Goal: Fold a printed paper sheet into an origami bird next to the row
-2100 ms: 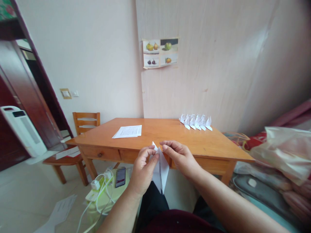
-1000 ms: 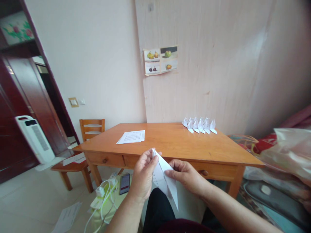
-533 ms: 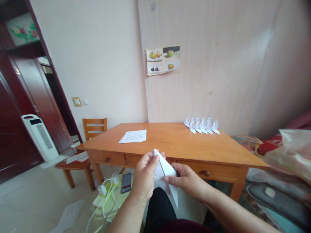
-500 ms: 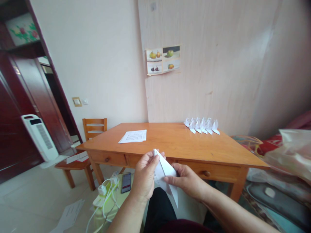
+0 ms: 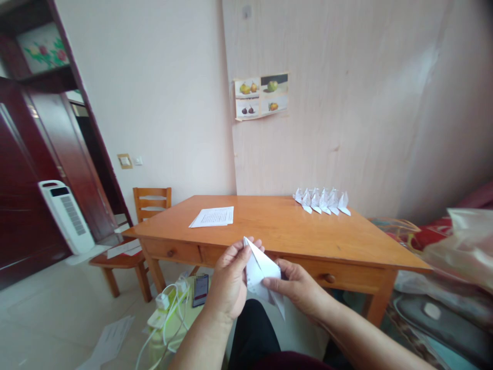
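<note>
A folded sheet of white paper, with a pointed top and some print on it, is held between my two hands above my lap. My left hand pinches it close to the upper tip, thumb in front. On the right side edge, my right hand grips it with the thumb on the near face and the fingers partly hidden behind. Several folded white paper figures stand in a group at the back right of the wooden table. A stack of printed sheets lies on the table's left part.
Left of my legs, a small stool carries a phone and a power strip with white cables. A wooden chair with papers stands left of the table. Plastic bags are piled at right.
The paper's right flap has shifted, showing a broader face and a shorter lower point. Both hands keep their grip in nearly the same place. The view has turned slightly left.
</note>
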